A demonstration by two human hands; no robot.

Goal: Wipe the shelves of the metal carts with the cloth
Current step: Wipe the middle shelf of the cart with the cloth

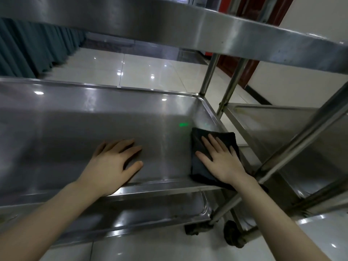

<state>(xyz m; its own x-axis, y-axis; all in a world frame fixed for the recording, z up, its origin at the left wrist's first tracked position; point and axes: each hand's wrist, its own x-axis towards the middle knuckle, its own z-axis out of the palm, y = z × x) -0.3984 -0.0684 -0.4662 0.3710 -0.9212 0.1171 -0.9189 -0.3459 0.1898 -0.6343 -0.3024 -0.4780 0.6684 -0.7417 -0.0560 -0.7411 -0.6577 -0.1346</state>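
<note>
- The right hand [220, 159] lies flat on the dark cloth [199, 168], fingers straight and spread. It presses down rather than gripping, so a wide patch of fabric bears on the metal.
- The cloth is folded into a thick pad. It sits at the right end of the middle shelf [75, 129], tucked against the raised side lip and close to the front edge. My guess is that the corner and the seam under the rim are being worked, where grime tends to collect.
- The left hand [114, 162] rests bare on the same shelf, well apart from the cloth. Its fingers are loosely bent and hold nothing. It probably props the person's weight while they lean in under the top shelf [188, 25], and it may also steady a cart that stands on casters [195, 228].
- The top shelf hangs low over the work, which accounts for the stooped, reaching posture and both forearms coming in over the front rim.
- The bottom shelf [150, 210] shows beneath. A second cart [273, 129] stands just beside on the right.
- The steel is too glossy and smeared with reflections to tell which stretches of the shelf are already clean, so I cannot judge how much of the task remains.
</note>
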